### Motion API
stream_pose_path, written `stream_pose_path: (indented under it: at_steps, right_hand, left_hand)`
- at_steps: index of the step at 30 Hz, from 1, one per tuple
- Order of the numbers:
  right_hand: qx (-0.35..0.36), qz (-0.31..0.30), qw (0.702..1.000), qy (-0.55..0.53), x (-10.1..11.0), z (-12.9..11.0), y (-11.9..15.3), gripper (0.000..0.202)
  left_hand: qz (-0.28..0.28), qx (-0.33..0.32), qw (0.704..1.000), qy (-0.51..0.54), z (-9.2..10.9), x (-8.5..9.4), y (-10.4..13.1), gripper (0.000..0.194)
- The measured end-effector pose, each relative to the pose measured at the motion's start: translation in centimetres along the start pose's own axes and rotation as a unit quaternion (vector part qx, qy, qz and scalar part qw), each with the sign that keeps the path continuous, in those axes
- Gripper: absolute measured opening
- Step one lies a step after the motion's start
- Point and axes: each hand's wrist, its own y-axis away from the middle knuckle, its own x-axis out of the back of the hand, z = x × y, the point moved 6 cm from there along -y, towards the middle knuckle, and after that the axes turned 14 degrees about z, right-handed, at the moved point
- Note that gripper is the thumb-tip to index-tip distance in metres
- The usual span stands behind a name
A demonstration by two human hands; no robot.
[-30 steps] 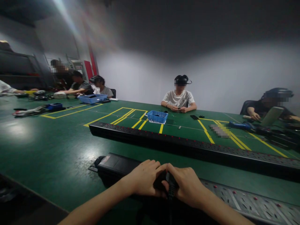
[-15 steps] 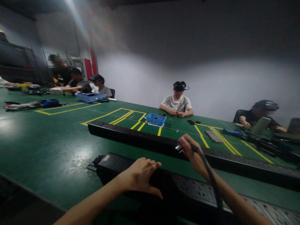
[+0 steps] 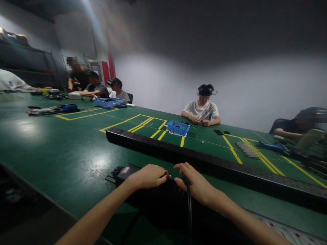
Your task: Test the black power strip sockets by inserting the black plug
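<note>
My left hand [image 3: 150, 177] is closed over the near black power strip [image 3: 130, 169], close to its left end, where a rotary knob or cable fitting and a metal bracket show. Its fingertips reach over the strip's top; the thumb is mostly hidden. Just to the right, my right hand [image 3: 195, 182] grips a black power plug [image 3: 186, 180] low against the strip's top. The plug's cord [image 3: 189, 211] hangs down toward me. Whether the prongs sit in a socket cannot be seen. Beyond both hands lies a second long black power strip [image 3: 163, 148] with small red marks.
A blue basket [image 3: 178, 128] stands past the far strip, and another blue basket [image 3: 108, 102] is farther left. Yellow tape lines mark the green table [image 3: 76, 149]. A co-worker [image 3: 201, 110] sits opposite; others work at left and right. Tools and a blurred flat item lie at right.
My right hand has brought the plug down and left onto the near strip, beside my left hand. My left hand's spread thumb has closed in. The camera view has turned slightly left.
</note>
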Motion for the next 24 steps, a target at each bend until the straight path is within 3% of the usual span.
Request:
stream_pose_path:
  at_steps: [4,8,17,24]
  right_hand:
    - [-0.005,-0.072,0.994,-0.087,-0.32,0.48,-0.29,0.033]
    - [-0.013,-0.107,0.983,-0.145,-0.55,0.63,-0.32,0.033]
    - [-0.034,-0.082,0.982,-0.168,-0.42,0.55,-0.01,0.028]
    - [-0.055,-0.097,0.977,-0.183,-0.38,0.58,0.20,0.025]
  left_hand:
    - [0.007,-0.001,1.000,0.003,-0.23,-0.14,-0.02,0.041]
    - [0.013,-0.009,1.000,0.007,-0.25,-0.01,-0.01,0.039]
    - [0.031,-0.009,0.999,0.003,-0.24,0.28,0.02,0.033]
    - [0.027,-0.010,1.000,0.009,-0.17,0.35,0.05,0.036]
